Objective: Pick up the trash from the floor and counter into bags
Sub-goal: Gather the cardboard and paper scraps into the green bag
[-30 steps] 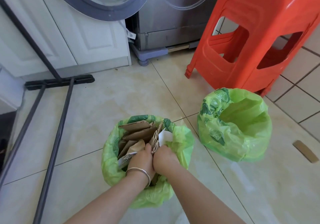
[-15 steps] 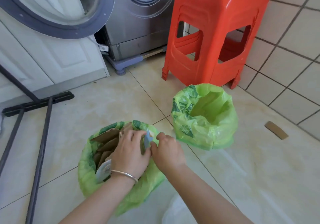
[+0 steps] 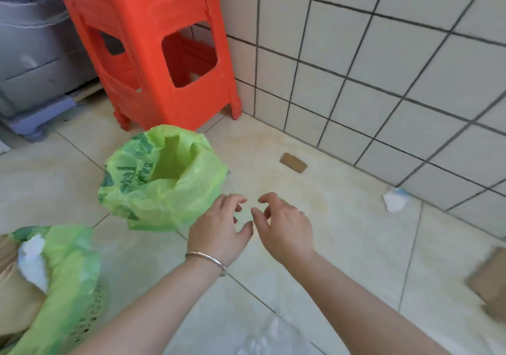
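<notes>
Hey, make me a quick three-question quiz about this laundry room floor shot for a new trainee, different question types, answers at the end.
1. True or false: the left hand and right hand each hold a piece of trash.
2. Multiple choice: the small brown cardboard strip on the floor lies A) inside the open green plastic bag, B) near the tiled wall, C) under the orange plastic stool.
3. Fill in: the crumpled white paper scrap lies to the ___ of the cardboard strip.

Key: 1 false, both hands are empty with loosely curled fingers; 2 B; 3 right.
</notes>
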Demonstrator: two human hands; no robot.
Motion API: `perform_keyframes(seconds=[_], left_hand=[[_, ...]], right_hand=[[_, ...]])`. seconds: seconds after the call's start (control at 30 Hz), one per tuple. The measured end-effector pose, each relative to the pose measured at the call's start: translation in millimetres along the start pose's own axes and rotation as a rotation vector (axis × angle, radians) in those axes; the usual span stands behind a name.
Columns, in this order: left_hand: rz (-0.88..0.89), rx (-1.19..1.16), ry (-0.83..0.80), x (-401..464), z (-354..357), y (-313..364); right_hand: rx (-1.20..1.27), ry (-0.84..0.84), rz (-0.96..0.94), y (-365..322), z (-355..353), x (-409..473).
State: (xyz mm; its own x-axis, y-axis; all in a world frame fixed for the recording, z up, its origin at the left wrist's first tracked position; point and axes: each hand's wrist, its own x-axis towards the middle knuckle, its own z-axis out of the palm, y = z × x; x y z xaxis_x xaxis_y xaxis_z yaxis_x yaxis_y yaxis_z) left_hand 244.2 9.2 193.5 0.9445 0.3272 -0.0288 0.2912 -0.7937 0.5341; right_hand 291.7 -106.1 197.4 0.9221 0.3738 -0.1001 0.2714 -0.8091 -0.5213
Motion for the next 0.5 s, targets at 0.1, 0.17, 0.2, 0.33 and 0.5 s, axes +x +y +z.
perform_keyframes(seconds=[0.1,0.17,0.2,0.33,0.5], left_hand=[[0.010,-0.011,-0.091,16.2,32.1,67.4],[0.011,-0.018,-0.140,28.6,50.5,111.2],[0.010,-0.021,-0.160,33.8,58.2,132.3],[0.022,0.012,-0.238,51.5,84.7,195.1],[-0.048,0.041,-0.297,75.8,103.9,212.1]], right_hand=[[-0.001,-0.017,0.081,59.5,-46.7,-1.0],[0.008,-0.018,0.131,94.6,-76.6,-2.1],[0.019,-0.013,0.159,111.1,-90.6,-3.7],[0.057,-0.017,0.265,163.5,-131.3,-8.2],[0.068,-0.105,0.402,200.9,-140.6,4.4]])
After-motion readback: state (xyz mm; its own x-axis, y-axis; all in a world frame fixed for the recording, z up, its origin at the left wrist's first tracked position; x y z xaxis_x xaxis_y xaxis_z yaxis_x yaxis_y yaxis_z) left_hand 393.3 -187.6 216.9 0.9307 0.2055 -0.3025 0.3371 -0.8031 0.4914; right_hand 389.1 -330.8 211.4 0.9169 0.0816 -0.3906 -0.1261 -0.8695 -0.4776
